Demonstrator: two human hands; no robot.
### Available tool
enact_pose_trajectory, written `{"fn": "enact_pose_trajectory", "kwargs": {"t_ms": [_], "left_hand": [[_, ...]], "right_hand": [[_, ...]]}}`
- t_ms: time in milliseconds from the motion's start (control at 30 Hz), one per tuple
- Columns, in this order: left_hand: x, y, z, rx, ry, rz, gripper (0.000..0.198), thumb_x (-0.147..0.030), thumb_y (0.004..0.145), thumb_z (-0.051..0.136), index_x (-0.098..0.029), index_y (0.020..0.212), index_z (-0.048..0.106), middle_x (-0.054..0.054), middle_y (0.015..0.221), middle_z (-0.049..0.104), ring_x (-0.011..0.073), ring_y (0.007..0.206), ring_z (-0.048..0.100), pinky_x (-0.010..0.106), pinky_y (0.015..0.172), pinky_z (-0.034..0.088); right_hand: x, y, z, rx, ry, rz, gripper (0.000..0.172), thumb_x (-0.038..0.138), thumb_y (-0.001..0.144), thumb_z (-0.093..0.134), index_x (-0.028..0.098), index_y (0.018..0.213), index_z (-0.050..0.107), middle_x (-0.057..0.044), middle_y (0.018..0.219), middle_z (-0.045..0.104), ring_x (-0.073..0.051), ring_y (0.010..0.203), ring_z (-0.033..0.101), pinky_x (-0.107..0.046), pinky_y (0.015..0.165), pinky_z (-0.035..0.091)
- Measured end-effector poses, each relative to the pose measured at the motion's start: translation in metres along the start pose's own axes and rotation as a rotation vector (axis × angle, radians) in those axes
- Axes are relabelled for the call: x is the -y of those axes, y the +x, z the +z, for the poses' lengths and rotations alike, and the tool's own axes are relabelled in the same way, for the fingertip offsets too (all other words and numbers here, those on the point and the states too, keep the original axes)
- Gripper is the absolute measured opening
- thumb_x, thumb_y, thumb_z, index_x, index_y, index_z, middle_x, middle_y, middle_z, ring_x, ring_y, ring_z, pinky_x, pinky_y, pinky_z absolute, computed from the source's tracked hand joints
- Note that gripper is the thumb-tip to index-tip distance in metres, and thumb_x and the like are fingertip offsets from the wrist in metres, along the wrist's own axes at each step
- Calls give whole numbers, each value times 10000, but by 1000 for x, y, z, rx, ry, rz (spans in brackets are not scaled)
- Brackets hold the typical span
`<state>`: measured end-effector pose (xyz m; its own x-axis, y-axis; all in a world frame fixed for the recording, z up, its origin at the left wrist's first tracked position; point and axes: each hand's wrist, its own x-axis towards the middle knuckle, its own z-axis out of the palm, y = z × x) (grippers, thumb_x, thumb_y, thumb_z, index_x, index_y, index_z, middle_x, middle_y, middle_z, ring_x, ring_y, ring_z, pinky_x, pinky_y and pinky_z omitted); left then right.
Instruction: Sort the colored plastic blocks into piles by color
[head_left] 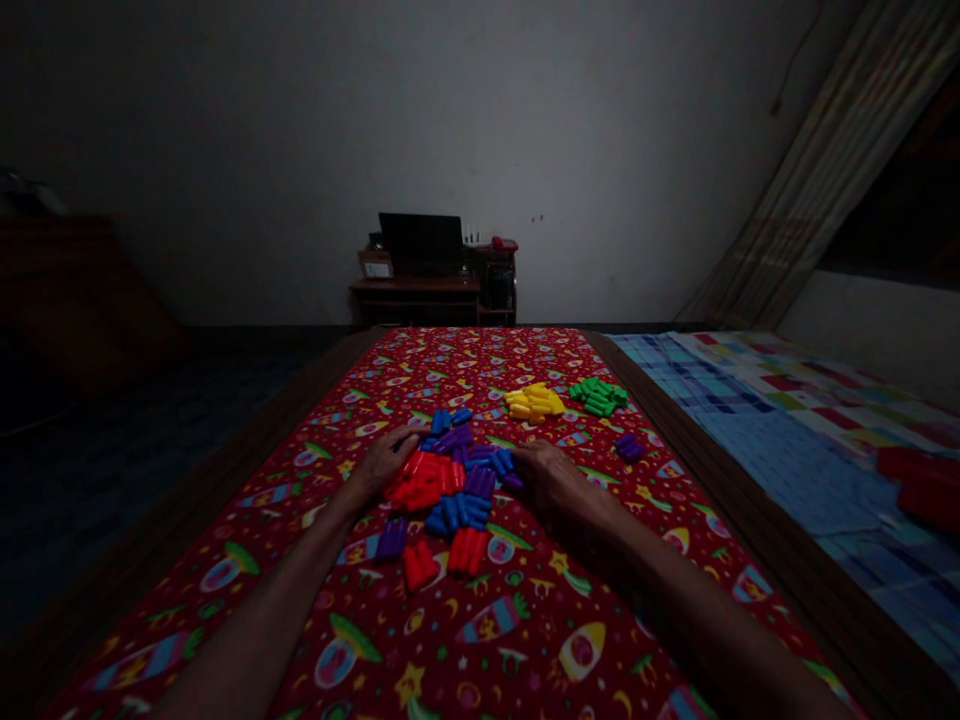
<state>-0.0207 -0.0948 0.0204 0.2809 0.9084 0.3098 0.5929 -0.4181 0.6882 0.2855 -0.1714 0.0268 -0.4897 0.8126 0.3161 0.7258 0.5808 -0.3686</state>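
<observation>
A mixed heap of small plastic cylinders lies on the table between my hands, with red pieces (pixel 426 482), blue pieces (pixel 459 512) and purple pieces (pixel 480 484). My left hand (pixel 382 462) rests against the heap's left side, its fingers apart beside the red and blue ones. At the right edge my right hand (pixel 556 478) has its fingers bent together next to a purple cylinder (pixel 513 482); what lies inside them is hidden. Nearer me are a purple group (pixel 391 540) and two small red groups, one at left (pixel 419 566) and one at right (pixel 467 552).
Farther off lie a yellow pile (pixel 534 402) and a green pile (pixel 598 396), with a small purple cluster (pixel 629 448) to the right. A red patterned cloth (pixel 495 620) covers the table. Beyond stands a desk with a monitor (pixel 422 243); bedding (pixel 810 480) is at right.
</observation>
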Motion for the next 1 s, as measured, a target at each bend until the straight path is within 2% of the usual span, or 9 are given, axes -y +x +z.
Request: {"fn": "enact_pose_trajectory", "kwargs": {"t_ms": [67,167,300,467,600,700,800,900,1000], "left_hand": [[0,0,0,0,10,-8,523,-542,803,401,-184,1030,707,79,1123,705,259,1048,630,375,971,461],[-1,0,0,-2,24,-21,511,-540,798,405,-198,1026,709,68,1129,704,258,1057,626,368,971,460],[-3,0,-1,6,29,-12,530,-552,792,400,-191,1020,714,77,1132,702,269,1074,620,382,980,454],[-4,1,-2,2,40,-23,548,-584,791,398,-194,1006,718,83,1125,704,273,1067,625,385,970,464],[-5,0,-3,2,50,-21,553,-589,800,389,-195,1009,715,82,1127,704,273,1066,625,386,972,462],[-5,-1,-3,4,46,-13,555,-585,799,388,-190,1014,714,85,1130,702,273,1074,622,384,975,460],[-4,0,-2,8,39,-15,552,-572,799,394,-181,1025,710,89,1140,697,276,1073,623,389,978,457],[-2,0,-2,7,34,-17,547,-568,796,398,-180,1024,709,92,1136,699,275,1069,625,389,977,457],[-1,0,-1,5,31,-20,534,-565,796,398,-193,1019,709,83,1132,702,271,1071,624,381,975,457]], "right_hand": [[-9,-4,-11,-22,15,43,157,173,856,490,148,816,640,-44,732,640,-122,625,515,-220,598,353],[-32,-11,-39,-131,-13,132,205,128,808,501,146,926,668,-80,830,685,-160,714,576,-238,645,388],[-69,-22,-73,-262,-153,350,264,166,822,476,144,957,702,-104,832,707,-198,726,618,-267,659,407],[-102,-43,-90,-178,-191,503,268,235,838,473,147,858,725,-84,788,718,-186,719,631,-243,618,395],[-111,-52,-94,-155,-241,567,290,223,837,460,127,880,730,-93,758,716,-185,717,637,-240,618,401],[-101,-42,-91,-291,-304,580,295,205,835,455,132,916,729,-117,792,721,-201,746,646,-262,660,420],[-67,-23,-76,-356,-197,382,292,225,867,449,156,946,722,-105,812,725,-187,726,641,-265,671,434],[-21,-12,-47,-169,-11,108,271,301,907,480,173,989,704,-63,787,712,-143,666,613,-228,632,419],[13,-16,-17,-17,-81,-10,243,350,873,581,181,1016,682,-66,821,689,-148,730,590,-235,668,404]]}}
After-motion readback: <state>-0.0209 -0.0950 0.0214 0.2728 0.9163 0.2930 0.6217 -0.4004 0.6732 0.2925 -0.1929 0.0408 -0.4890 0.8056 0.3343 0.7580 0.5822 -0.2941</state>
